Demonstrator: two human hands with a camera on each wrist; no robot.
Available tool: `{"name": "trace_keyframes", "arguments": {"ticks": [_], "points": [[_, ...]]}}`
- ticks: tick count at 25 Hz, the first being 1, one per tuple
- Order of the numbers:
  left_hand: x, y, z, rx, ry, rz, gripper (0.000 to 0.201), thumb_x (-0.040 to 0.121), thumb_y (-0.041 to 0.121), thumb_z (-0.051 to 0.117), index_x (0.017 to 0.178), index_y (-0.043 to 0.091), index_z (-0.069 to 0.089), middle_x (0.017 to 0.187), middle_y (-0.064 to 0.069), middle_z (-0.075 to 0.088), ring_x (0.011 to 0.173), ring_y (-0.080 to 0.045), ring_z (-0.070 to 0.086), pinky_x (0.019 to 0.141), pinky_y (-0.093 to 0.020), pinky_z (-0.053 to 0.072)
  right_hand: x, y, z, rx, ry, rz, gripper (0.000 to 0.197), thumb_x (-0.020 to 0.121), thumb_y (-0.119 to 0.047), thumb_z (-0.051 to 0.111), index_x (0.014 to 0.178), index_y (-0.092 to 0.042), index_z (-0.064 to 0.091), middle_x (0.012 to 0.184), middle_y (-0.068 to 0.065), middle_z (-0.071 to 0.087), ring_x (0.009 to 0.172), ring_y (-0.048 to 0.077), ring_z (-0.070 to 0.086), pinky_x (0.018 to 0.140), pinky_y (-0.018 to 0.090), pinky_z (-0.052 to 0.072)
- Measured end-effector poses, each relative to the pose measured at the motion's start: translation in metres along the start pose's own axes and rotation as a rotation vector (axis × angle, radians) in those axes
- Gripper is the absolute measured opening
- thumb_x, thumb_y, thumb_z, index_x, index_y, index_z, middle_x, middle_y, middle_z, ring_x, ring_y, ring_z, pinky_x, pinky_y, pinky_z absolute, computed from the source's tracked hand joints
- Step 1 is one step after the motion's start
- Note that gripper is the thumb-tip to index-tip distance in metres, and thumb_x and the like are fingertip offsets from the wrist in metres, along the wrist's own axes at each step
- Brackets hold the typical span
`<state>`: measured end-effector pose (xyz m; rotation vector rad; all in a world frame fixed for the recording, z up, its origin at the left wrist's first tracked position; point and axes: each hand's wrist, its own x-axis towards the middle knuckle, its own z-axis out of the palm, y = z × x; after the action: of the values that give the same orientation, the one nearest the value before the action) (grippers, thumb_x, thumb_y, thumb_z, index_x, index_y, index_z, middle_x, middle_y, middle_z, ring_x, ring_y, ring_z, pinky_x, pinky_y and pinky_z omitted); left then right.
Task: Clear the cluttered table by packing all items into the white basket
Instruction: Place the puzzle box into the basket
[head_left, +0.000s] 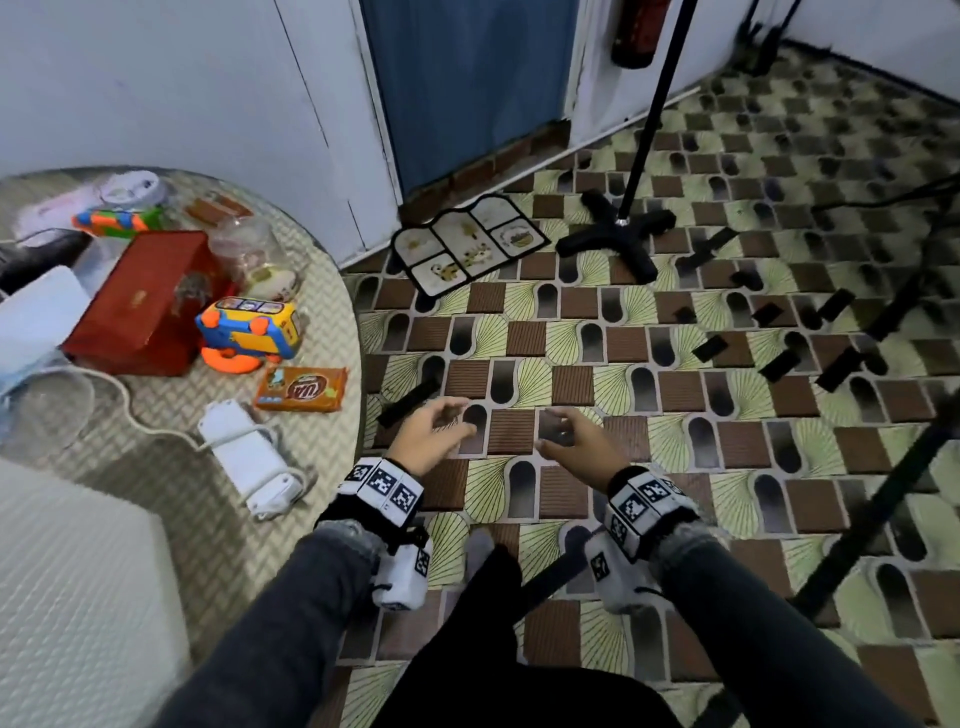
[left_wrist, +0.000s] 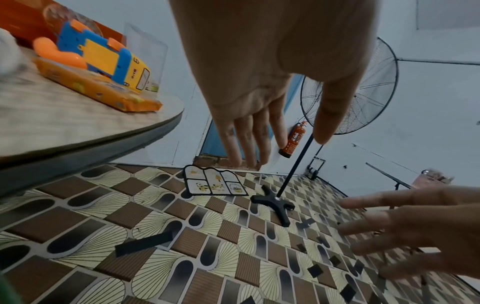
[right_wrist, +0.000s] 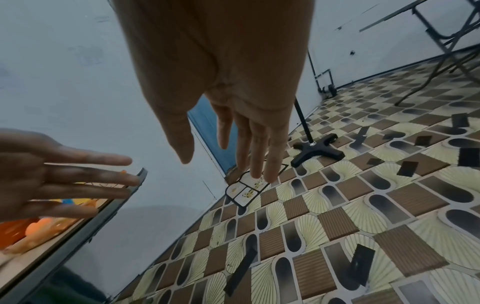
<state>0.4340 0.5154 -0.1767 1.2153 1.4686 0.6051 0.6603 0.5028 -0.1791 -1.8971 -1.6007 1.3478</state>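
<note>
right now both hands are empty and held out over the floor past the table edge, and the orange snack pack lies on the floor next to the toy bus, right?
Not quite. The orange snack pack lies on the table, not the floor, next to the toy bus; the head view shows it. The rest holds: left hand and right hand are empty, out over the floor.

The round table at the left carries a red box, a toy bus just right of it, an orange packet nearer, a white charger (cord attached), while the tiled floor holds a small mat and black strips.
</note>
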Motion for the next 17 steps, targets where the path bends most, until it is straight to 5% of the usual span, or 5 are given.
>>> {"name": "trace_keyframes", "arguments": {"ticks": [3,8,12,17], "points": [[0.046,0.005,-0.012,-0.009,0.001,-0.007,0.034,0.083,0.014,0.07,0.115,0.021,0.06,0.122,-0.005,0.061,0.118,-0.018,0.054,0.108,-0.041,0.039,0.054,-0.024,-0.01,0.027,-0.039,-0.013,0.053,0.09,-0.017,0.064,0.138,-0.012,0.042,0.13,0.011,0.052,0.109,0.02,0.055,0.085,0.033,0.052],[0.136,0.023,-0.051,-0.068,0.077,-0.016,0.032,0.084,0.007,0.068,0.114,0.016,0.06,0.117,-0.006,0.062,0.116,-0.02,0.055,0.106,-0.034,0.04,0.157,-0.072,-0.029,-0.052,-0.069,-0.049,0.046,0.09,-0.013,0.062,0.134,-0.008,0.046,0.12,0.01,0.059,0.097,0.013,0.054,0.079,0.022,0.042],[0.185,0.048,-0.08,-0.105,0.126,-0.009,0.035,0.085,0.003,0.066,0.12,0.006,0.059,0.116,-0.007,0.062,0.109,-0.016,0.056,0.099,-0.024,0.042,0.223,-0.109,-0.04,-0.055,-0.097,-0.105,0.045,0.089,-0.016,0.064,0.13,-0.008,0.049,0.111,0.01,0.059,0.095,0.024,0.059,0.082,0.032,0.05],[0.243,0.057,-0.123,-0.16,0.251,-0.041,0.036,0.083,0.005,0.069,0.117,0.012,0.059,0.116,-0.006,0.062,0.114,-0.018,0.056,0.105,-0.034,0.041,0.311,-0.153,-0.048,-0.067,-0.19,-0.147,0.046,0.088,-0.017,0.066,0.131,-0.012,0.049,0.109,0.004,0.054,0.096,0.016,0.052,0.082,0.026,0.044]]}}
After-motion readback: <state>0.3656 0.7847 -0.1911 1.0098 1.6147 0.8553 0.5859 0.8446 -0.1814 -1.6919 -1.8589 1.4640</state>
